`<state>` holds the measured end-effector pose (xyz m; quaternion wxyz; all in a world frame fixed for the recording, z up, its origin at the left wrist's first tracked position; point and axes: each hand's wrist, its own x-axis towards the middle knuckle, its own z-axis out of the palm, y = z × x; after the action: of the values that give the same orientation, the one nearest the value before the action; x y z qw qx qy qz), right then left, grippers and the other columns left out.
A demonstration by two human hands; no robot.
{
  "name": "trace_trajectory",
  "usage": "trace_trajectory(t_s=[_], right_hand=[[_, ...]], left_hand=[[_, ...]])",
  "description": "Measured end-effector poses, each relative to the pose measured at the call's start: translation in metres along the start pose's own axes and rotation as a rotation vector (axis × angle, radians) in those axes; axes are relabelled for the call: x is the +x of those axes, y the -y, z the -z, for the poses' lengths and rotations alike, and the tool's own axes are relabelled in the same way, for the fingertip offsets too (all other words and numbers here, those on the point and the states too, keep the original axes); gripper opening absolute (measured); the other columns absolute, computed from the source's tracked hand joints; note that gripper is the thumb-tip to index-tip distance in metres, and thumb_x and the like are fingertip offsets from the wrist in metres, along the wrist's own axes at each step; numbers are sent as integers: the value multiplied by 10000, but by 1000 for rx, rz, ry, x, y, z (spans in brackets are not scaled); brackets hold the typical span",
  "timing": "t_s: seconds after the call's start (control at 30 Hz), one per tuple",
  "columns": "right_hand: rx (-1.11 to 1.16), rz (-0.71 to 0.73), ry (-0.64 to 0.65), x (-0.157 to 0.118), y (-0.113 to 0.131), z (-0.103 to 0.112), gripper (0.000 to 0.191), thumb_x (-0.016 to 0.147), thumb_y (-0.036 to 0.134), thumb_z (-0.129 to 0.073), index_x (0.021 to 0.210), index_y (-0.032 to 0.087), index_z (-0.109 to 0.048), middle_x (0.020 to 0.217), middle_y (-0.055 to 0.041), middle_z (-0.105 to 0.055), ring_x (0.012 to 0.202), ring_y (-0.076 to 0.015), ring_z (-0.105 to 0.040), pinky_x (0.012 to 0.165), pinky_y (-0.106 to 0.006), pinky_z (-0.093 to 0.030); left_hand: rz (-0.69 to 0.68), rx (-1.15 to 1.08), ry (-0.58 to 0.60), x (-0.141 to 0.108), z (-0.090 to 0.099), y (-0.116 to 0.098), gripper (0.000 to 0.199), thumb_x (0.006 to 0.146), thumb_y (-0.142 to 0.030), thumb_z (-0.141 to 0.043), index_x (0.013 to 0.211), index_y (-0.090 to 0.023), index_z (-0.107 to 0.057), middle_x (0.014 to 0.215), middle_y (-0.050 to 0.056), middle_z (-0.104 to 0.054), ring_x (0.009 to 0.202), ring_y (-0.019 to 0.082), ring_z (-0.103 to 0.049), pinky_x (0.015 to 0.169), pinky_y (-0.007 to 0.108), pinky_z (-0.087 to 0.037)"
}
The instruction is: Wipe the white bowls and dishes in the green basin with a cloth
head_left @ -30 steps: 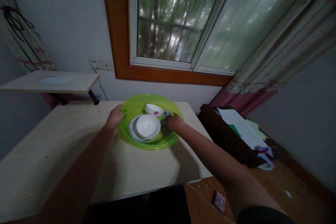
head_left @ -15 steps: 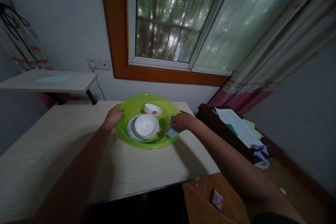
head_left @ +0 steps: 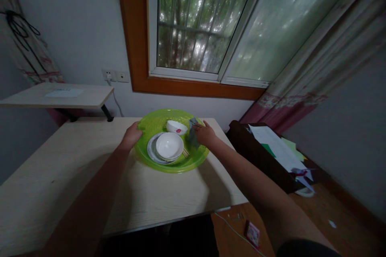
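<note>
A round green plastic basin (head_left: 157, 117) rests on the wooden desk. My left hand (head_left: 132, 135) grips its left rim, fingers curled over the edge. Inside the right part of the basin, my right hand (head_left: 205, 134) holds a grey-green cloth (head_left: 193, 136) against the inner wall. A white bowl (head_left: 169, 145) is stacked over a patterned plate (head_left: 153, 151) at the basin's front left. Behind it, a second white bowl with a pink flower (head_left: 177, 127) leans tilted. Several chopsticks (head_left: 185, 153) poke out to the right of the stacked bowl, partly hidden.
The pale desk (head_left: 157, 192) meets the wall under a barred window (head_left: 193, 20). A raised shelf (head_left: 57, 95) stands at left, near a wall socket (head_left: 115, 75). To the right is a dark brown box or cabinet (head_left: 256, 148) with papers (head_left: 276, 148). A pink box (head_left: 252, 233) lies on the floor.
My right hand has moved slightly back and left along the basin's inner wall, bringing the cloth with it toward the tilted bowl. My left hand keeps its hold on the rim.
</note>
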<state>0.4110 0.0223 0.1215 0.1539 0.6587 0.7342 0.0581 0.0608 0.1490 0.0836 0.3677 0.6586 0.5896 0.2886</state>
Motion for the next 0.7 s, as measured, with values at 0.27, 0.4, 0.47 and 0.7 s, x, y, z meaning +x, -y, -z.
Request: trace_trajectory(t_s=[0.27,0.4,0.47,0.7], right_hand=[[11,-28,208,-29,26,19,334,1026,415,-741,1159,162,-915,1216,-245,-868,1241,-396,-823,1197,-529,-560],[123,61,353,-41,30,35,533,1057,629,-662,1162,175,-922,1145,-222,-884,1111,-368,-856,949,-438,-642],[169,98,397,-43,25,41,483,1058,607,-668,1144,211,-931,1121,-181,-894,1077,-332,-858,930,-407,-632],[52,33,348,-24,-2,30,287,991,487,-775,1125,279,-921,1216,-124,-887,1278,-331,-798,1226,-502,-500]], left_hand=[[13,6,-1,-1,0,-1,672,791,-47,-627,1432,-198,-762,1337,129,-837,1173,296,-802,957,329,-614],[0,17,-6,0,0,-1,667,795,-26,-624,1426,-189,-766,1378,138,-825,1215,301,-792,983,328,-604],[0,10,-4,0,0,-1,677,800,-22,-625,1444,-185,-754,1400,142,-817,1220,297,-792,985,323,-602],[-2,-24,19,3,0,2,725,770,-24,-622,1468,-182,-739,1395,137,-823,1192,276,-799,991,313,-600]])
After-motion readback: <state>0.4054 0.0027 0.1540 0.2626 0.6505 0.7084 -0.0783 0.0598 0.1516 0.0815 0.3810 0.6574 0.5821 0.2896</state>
